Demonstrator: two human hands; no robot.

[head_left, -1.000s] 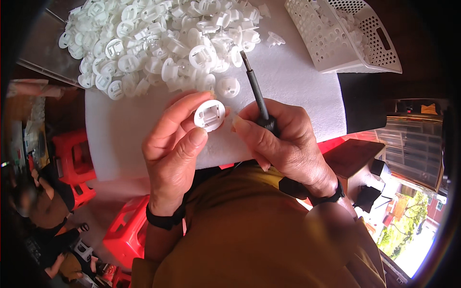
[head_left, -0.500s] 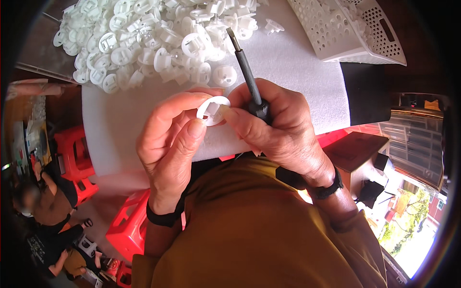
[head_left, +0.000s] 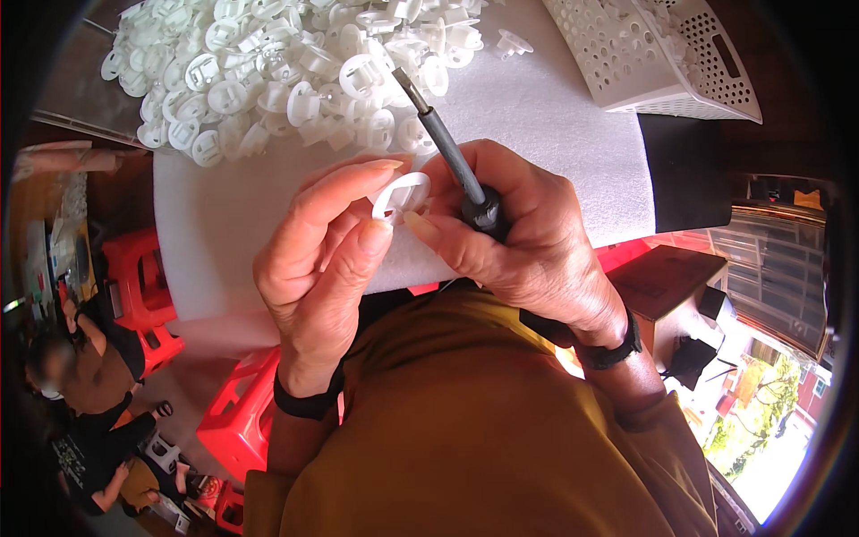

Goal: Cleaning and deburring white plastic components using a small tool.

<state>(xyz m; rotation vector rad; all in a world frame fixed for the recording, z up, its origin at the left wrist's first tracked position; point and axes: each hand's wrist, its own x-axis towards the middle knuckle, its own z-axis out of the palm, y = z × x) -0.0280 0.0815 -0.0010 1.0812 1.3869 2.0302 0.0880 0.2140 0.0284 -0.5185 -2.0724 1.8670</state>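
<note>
My left hand (head_left: 322, 259) pinches a small round white plastic part (head_left: 400, 195) between thumb and fingers, tilted on edge above the white foam sheet (head_left: 546, 134). My right hand (head_left: 528, 242) grips the black handle of a screwdriver (head_left: 452, 157), whose grey shaft points up and away toward the pile; its thumb and fingertips also touch the white part. A big heap of the same white plastic parts (head_left: 268, 72) lies on the foam just beyond both hands.
A white perforated plastic basket (head_left: 662, 54) stands at the back right on the foam. Red plastic stools (head_left: 134, 277) sit below the table at the left. Other people (head_left: 80, 385) sit low at the far left.
Both hands have drawn closer to me with the part. The part has turned from flat-facing to on edge, and the screwdriver tip now points away from it.
</note>
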